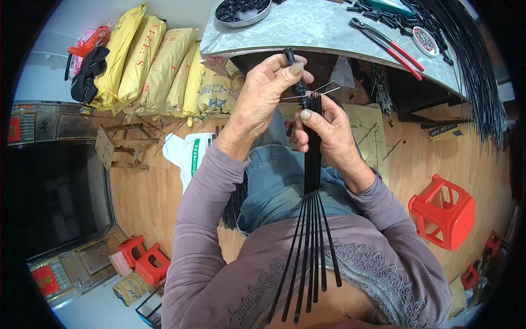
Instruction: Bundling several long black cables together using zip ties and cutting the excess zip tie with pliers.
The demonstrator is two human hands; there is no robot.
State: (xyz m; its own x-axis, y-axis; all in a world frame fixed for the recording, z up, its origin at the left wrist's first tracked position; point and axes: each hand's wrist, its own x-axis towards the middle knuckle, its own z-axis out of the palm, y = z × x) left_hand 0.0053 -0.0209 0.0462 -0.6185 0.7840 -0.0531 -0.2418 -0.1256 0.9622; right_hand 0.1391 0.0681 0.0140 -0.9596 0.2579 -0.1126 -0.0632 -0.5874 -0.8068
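Note:
A folded black umbrella frame (312, 170) stands over my lap. Its slim ribs run close together, then fan out toward my chest below a tie. My left hand (258, 98) pinches a black ridged fitting (299, 88) at the frame's upper end between thumb and fingers. Just below, my right hand (335, 134) is closed round the top of the ribs, its thumb pressed near the fitting. A few thin metal wires (327, 88) stick out sideways between the two hands. How the fitting joins the ribs is hidden by my fingers.
The grey worktable (307, 33) ahead bears a metal bowl (263, 17) of small black parts, red-handled pliers (390, 50) and a small round dish (436, 49). Black rods (471, 66) hang over its right end. Yellow sacks (143, 60) stand left, a red stool (445, 211) right.

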